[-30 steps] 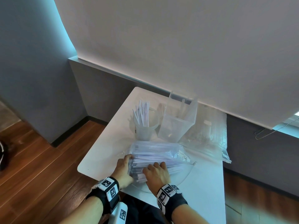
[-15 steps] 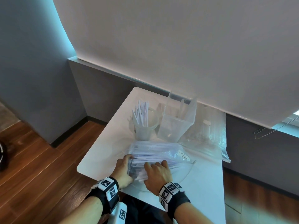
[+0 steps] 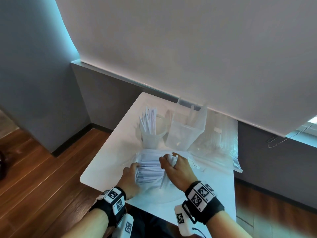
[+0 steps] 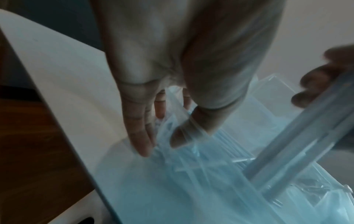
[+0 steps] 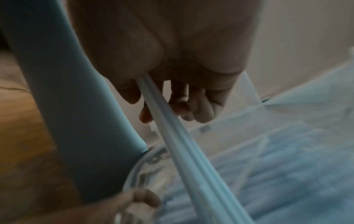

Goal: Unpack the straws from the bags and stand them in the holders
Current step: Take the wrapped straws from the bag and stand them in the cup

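- Clearly, the open bag [image 3: 149, 167] of white paper-wrapped straws is lying flat near the front edge of the white counter [image 3: 109, 160], its clear film crumpled around the stacked straws, which are running side by side across the person's view.
- Behind it, the round clear holder [image 3: 151, 136] is standing upright with a fan of white straws leaning out of its top, and just beside it on the right the square clear holder [image 3: 183, 134] is holding only a few.
- Further right, a second clear bag [image 3: 219, 145] of straws is lying flat on the counter, touching the square holder's side.
- Compared with a second ago, the right hand [image 3: 178, 170] is no longer lying flat on the pack: it is now lifting, fingers wrapped around a small bunch of straws [image 3: 169, 169] whose lower ends are trailing down into the bag's mouth.
- The left hand [image 3: 130, 179] is staying at the bag's left end as before, thumb and fingers pinching the loose film, as the left wrist view [image 4: 172, 121] is showing.
- From the right wrist view, the bunch [image 5: 184, 144] is passing through the curled fingers [image 5: 199, 109] and slanting down towards the camera.
- Both forearms are reaching forward from the counter's near edge, wrists banded in black with printed markers.
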`<state>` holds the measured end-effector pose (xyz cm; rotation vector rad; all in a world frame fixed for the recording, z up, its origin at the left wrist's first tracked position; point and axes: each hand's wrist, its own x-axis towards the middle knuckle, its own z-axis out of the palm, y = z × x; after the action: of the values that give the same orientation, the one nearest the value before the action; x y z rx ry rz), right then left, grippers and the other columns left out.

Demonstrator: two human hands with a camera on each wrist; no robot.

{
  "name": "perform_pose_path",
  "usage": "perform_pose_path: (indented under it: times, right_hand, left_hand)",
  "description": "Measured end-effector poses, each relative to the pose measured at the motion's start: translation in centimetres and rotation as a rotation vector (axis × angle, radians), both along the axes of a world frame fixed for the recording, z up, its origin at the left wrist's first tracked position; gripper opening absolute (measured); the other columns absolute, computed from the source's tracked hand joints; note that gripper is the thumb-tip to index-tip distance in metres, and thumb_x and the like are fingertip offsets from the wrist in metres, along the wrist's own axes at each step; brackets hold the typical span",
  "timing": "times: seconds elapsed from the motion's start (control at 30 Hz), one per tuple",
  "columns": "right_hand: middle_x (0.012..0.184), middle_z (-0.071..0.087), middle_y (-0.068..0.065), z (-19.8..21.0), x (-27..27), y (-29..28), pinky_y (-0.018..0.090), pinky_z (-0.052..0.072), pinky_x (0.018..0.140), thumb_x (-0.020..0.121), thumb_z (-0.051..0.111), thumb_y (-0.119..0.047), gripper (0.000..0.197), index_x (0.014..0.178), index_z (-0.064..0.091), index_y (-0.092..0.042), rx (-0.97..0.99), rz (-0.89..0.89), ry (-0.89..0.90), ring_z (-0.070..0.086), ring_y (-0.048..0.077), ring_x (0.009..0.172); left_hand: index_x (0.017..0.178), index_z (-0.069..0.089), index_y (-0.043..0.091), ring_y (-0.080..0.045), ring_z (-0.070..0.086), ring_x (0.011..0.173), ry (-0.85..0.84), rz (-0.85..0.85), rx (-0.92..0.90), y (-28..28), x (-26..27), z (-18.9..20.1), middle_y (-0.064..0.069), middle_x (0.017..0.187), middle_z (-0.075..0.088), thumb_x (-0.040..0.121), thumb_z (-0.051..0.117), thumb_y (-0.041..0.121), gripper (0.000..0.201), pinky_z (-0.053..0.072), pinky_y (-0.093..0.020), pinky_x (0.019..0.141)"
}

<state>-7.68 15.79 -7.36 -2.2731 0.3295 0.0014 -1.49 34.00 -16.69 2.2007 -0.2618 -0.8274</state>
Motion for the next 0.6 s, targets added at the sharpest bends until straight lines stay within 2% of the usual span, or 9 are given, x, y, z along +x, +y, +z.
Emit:
perform_pose_path:
  times: [0.07, 0.13, 0.27, 0.33, 0.43, 0.53, 0.6]
  right_hand:
    - [0.073, 0.062, 0.009, -0.9, -0.3, -0.5, 0.039, 0.051, 0.069, 0.086, 0.053, -0.042, 0.038, 0.072, 0.058, -0.006, -0.042, -0.025, 0.113, 0.059, 0.021, 0.07]
    - [0.072, 0.063, 0.01, -1.2, -0.5, -0.7, 0.04, 0.053, 0.065, 0.084, 0.055, -0.037, 0.035, 0.071, 0.057, -0.005, -0.051, -0.024, 0.154, 0.06, 0.024, 0.067]
    - [0.064, 0.064, 0.006, -0.4, -0.7, -1.1, 0.037, 0.057, 0.059, 0.082, 0.059, -0.031, 0.027, 0.064, 0.057, -0.011, 0.047, -0.056, 0.089, 0.064, 0.022, 0.058]
    - [0.067, 0.066, 0.008, -0.6, -0.9, -1.0, 0.041, 0.058, 0.058, 0.081, 0.061, -0.028, 0.024, 0.066, 0.059, -0.009, 0.051, -0.064, 0.129, 0.065, 0.025, 0.058]
    - [0.074, 0.068, 0.016, -1.1, -1.2, -0.6, 0.047, 0.057, 0.057, 0.076, 0.059, -0.029, 0.027, 0.072, 0.06, -0.002, 0.013, -0.034, 0.225, 0.066, 0.034, 0.066]
    - [0.069, 0.069, 0.013, 0.9, -0.6, -0.7, 0.045, 0.058, 0.059, 0.078, 0.061, -0.026, 0.025, 0.072, 0.062, -0.001, 0.001, -0.001, 0.217, 0.068, 0.026, 0.059]
    - [0.063, 0.07, 0.01, 3.9, 0.7, -1.1, 0.036, 0.059, 0.064, 0.083, 0.063, -0.02, 0.022, 0.071, 0.065, -0.002, -0.055, 0.04, 0.149, 0.068, 0.016, 0.053]
  left_hand:
    - [0.137, 0.032, 0.03, -0.021, 0.054, 0.102, -0.001, 0.01, 0.024, 0.0, 0.0, 0.5, -0.005, 0.123, 0.038, 0.072, 0.077, 0.022, 0.08, 0.049, -0.03, 0.094]
    - [0.138, 0.032, 0.031, -0.024, 0.057, 0.103, -0.024, 0.018, 0.052, 0.1, 0.0, 1.1, -0.006, 0.127, 0.039, 0.079, 0.071, 0.022, 0.071, 0.049, -0.034, 0.097]
    - [0.138, 0.033, 0.029, -0.024, 0.059, 0.1, -0.055, 0.042, 0.067, 0.2, -0.1, 1.7, -0.006, 0.128, 0.036, 0.086, 0.064, 0.014, 0.062, 0.048, -0.029, 0.095]
    - [0.138, 0.033, 0.029, -0.022, 0.059, 0.096, -0.063, 0.04, 0.065, 0.2, -0.2, 2.2, -0.004, 0.124, 0.035, 0.087, 0.063, 0.012, 0.062, 0.048, -0.026, 0.092]
    - [0.137, 0.033, 0.031, -0.024, 0.06, 0.095, -0.078, 0.026, 0.091, 0.0, -0.2, 2.9, 0.0, 0.122, 0.03, 0.086, 0.064, 0.011, 0.064, 0.05, -0.031, 0.094]
    - [0.137, 0.032, 0.031, -0.021, 0.057, 0.091, -0.108, 0.013, 0.116, -0.1, -0.1, 3.5, 0.003, 0.115, 0.028, 0.085, 0.064, 0.009, 0.065, 0.05, -0.029, 0.094]
    - [0.138, 0.03, 0.03, -0.02, 0.054, 0.091, -0.123, 0.002, 0.13, -0.2, 0.0, 3.8, 0.003, 0.113, 0.027, 0.085, 0.064, 0.009, 0.067, 0.048, -0.028, 0.094]
